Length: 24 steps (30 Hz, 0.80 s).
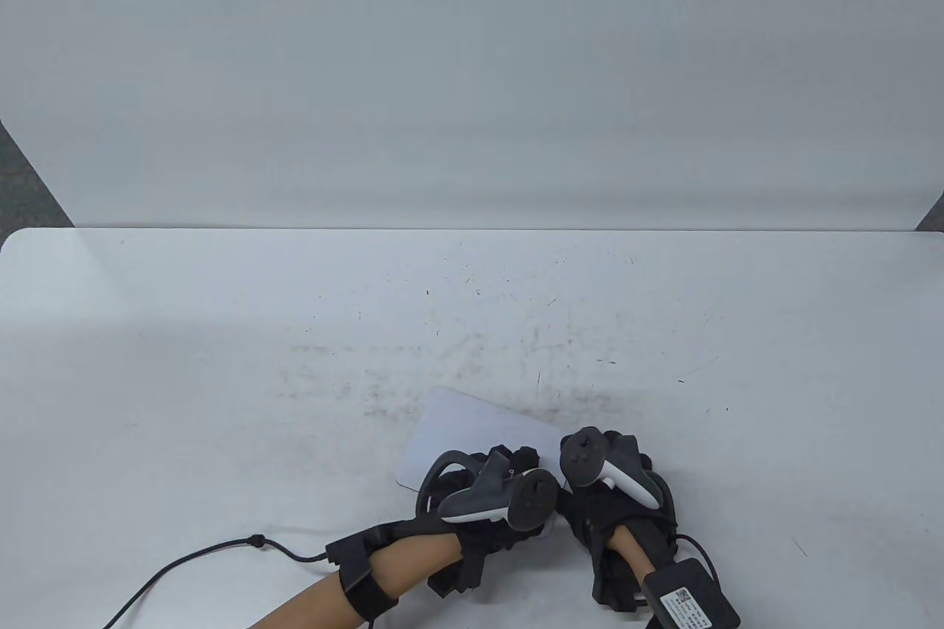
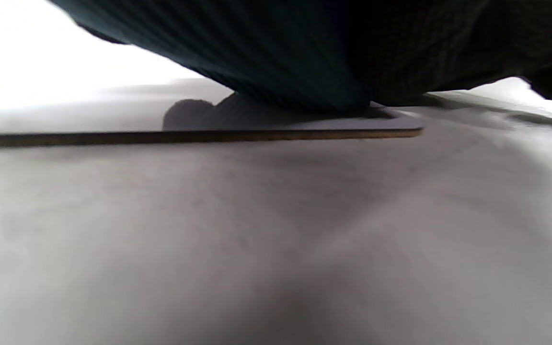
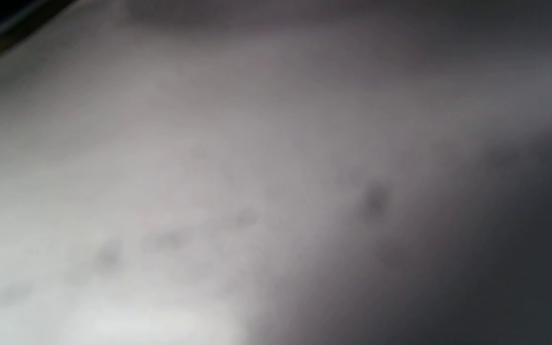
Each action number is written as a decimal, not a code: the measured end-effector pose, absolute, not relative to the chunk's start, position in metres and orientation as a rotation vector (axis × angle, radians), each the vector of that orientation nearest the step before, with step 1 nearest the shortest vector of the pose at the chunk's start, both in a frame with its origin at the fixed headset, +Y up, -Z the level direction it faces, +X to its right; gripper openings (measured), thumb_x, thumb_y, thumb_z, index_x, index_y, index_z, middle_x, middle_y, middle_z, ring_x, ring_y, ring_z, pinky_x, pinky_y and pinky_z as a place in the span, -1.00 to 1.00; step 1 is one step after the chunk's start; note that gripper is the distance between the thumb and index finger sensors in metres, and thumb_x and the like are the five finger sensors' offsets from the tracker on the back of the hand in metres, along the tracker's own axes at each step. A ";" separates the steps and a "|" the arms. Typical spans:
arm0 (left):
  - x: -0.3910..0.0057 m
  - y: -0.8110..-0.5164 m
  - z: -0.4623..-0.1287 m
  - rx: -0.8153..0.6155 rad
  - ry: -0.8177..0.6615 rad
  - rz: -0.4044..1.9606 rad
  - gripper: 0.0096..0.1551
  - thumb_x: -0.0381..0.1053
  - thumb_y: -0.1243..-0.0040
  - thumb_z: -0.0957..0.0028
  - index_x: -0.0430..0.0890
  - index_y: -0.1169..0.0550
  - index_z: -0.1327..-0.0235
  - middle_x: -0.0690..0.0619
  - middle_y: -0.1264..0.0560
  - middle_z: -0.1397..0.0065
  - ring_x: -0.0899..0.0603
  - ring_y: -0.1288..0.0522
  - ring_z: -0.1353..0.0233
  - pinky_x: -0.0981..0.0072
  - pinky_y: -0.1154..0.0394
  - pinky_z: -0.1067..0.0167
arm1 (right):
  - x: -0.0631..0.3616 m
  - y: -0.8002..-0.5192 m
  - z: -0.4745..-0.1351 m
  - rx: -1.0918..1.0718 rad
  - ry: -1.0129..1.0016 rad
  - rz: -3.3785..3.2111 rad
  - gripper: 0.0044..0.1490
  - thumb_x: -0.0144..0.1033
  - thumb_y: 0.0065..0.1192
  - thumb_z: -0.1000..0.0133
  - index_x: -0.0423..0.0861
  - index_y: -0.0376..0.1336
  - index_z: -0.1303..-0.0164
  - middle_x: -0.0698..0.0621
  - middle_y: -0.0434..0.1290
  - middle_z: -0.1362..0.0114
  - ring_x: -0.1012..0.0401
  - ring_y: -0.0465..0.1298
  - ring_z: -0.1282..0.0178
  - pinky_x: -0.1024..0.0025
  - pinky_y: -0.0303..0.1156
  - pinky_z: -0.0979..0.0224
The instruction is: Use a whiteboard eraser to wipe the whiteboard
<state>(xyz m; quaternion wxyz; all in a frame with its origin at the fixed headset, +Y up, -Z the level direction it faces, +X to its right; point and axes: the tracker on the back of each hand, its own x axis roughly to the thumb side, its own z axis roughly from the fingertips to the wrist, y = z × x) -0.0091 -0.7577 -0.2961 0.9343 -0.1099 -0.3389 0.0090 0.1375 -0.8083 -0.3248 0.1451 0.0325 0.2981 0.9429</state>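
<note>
A small white whiteboard lies flat on the table near the front edge, its near part hidden under both hands. My left hand rests on the board's near left part; the left wrist view shows the glove pressing on the board's top above its thin brown edge. My right hand is over the board's right end, its fingers hidden under the tracker. No eraser shows in any view. The right wrist view is only blurred table surface.
The white table carries faint scuffs and specks beyond the board. A white panel stands along the back edge. A black cable runs from my left wrist, and a black box sits at my right wrist.
</note>
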 end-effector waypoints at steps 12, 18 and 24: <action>-0.002 -0.763 -0.277 -0.210 -0.700 0.079 -0.26 0.14 -0.30 0.05 0.03 -0.28 -0.37 -0.22 -0.20 -0.62 -0.42 -0.29 -0.42 -0.27 -0.31 -0.16 | 0.138 -0.808 -0.325 0.091 0.858 2.718 -0.07 0.00 -0.32 0.09 0.03 -0.58 -0.27 -0.04 -0.66 -0.48 -0.12 -0.65 -0.44 -0.37 -0.64 -0.31; 0.000 -0.755 -0.276 -0.250 -0.768 -0.018 -0.27 0.15 -0.33 0.07 0.08 -0.33 -0.36 -0.18 -0.24 -0.63 -0.41 -0.33 -0.42 -0.26 -0.34 -0.17 | 0.137 -0.808 -0.325 0.085 0.856 2.736 -0.07 0.01 -0.32 0.10 0.04 -0.58 -0.27 -0.03 -0.65 -0.49 -0.12 -0.64 -0.45 -0.36 -0.62 -0.32; -0.018 -0.747 -0.275 -0.310 -0.773 -0.113 -0.29 0.18 -0.34 0.09 0.15 -0.37 -0.35 -0.14 -0.28 -0.64 -0.39 -0.40 -0.44 -0.25 -0.38 -0.18 | 0.137 -0.807 -0.325 0.085 0.864 2.748 -0.07 0.02 -0.32 0.09 0.04 -0.57 -0.27 -0.04 -0.64 -0.49 -0.12 -0.63 -0.46 -0.37 -0.61 -0.33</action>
